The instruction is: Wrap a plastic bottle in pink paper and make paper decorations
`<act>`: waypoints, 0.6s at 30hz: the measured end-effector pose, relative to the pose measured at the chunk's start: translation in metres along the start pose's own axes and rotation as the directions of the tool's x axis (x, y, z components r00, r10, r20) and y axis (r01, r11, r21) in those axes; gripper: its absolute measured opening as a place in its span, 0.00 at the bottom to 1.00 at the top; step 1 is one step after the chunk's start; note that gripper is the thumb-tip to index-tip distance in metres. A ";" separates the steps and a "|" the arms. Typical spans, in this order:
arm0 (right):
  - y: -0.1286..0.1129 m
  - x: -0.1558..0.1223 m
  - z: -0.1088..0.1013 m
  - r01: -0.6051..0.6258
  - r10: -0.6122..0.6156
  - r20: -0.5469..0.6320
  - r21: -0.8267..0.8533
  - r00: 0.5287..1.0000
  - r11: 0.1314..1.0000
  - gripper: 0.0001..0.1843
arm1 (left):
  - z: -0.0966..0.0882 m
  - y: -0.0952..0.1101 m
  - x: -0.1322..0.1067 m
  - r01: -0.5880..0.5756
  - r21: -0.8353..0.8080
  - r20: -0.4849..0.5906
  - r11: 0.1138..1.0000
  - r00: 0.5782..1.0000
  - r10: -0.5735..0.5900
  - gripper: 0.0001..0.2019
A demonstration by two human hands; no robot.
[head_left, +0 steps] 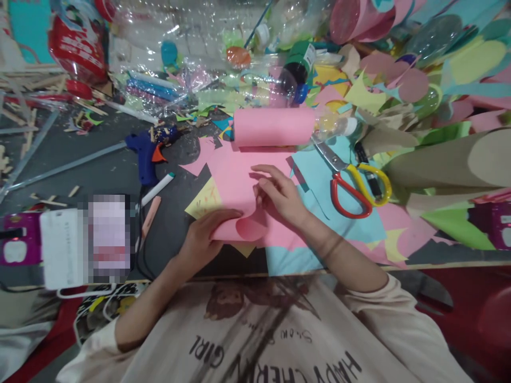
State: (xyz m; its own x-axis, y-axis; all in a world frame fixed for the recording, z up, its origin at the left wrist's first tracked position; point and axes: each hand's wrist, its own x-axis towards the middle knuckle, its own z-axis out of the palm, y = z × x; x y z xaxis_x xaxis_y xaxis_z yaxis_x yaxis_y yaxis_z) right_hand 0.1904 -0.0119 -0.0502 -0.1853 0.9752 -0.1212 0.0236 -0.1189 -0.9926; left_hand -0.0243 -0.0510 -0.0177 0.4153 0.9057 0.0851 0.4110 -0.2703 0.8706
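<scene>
A sheet of pink paper [235, 175] lies in front of me, its near edge curled up into a loose roll. My left hand [209, 229] grips the curled part at its left side, fingers over the top. Just right of the roll is my right hand [279, 194], index finger stretched out and the other fingers bent, close over the paper. Whether its fingertips touch the sheet I cannot tell. Beyond the hands lies a plastic bottle [333, 126] on its side, wrapped in a pink paper sleeve [273, 126]. A yellow paper piece [204, 199] shows under the pink sheet.
Scissors [349, 183] with red and yellow handles rest on blue paper [319, 213] at the right. A blue glue gun [146, 154], a marker [157, 189] and a phone [108, 234] lie at the left. Plastic bottles and paper scraps crowd the back; a brown tube [439, 162] lies right.
</scene>
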 end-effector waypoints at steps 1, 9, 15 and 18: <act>-0.003 -0.001 0.000 0.005 -0.004 0.011 -0.047 1.000 0.999 0.20 | 0.003 0.003 0.006 0.048 -0.060 0.053 0.997 0.998 -0.045 0.15; -0.003 0.003 0.001 -0.016 0.019 -0.046 0.061 0.999 0.998 0.18 | 0.005 0.007 0.050 0.437 -0.280 0.262 0.854 0.891 -0.370 0.14; -0.002 0.006 -0.002 -0.066 0.076 -0.051 0.168 0.996 0.984 0.12 | 0.001 -0.011 0.060 0.368 -0.329 -0.020 0.870 0.918 -0.396 0.20; -0.004 0.006 -0.003 -0.029 0.033 -0.024 0.139 0.999 0.990 0.11 | 0.003 -0.017 0.063 0.295 -0.347 -0.141 0.890 0.922 -0.361 0.15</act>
State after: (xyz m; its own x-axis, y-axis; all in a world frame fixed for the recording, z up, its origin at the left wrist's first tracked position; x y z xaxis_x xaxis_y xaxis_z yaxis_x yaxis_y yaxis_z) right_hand 0.1924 -0.0052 -0.0472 -0.1604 0.9750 -0.1539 -0.1074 -0.1723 -0.9792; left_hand -0.0026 0.0098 -0.0288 0.1201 0.9785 -0.1676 0.2067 0.1404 0.9683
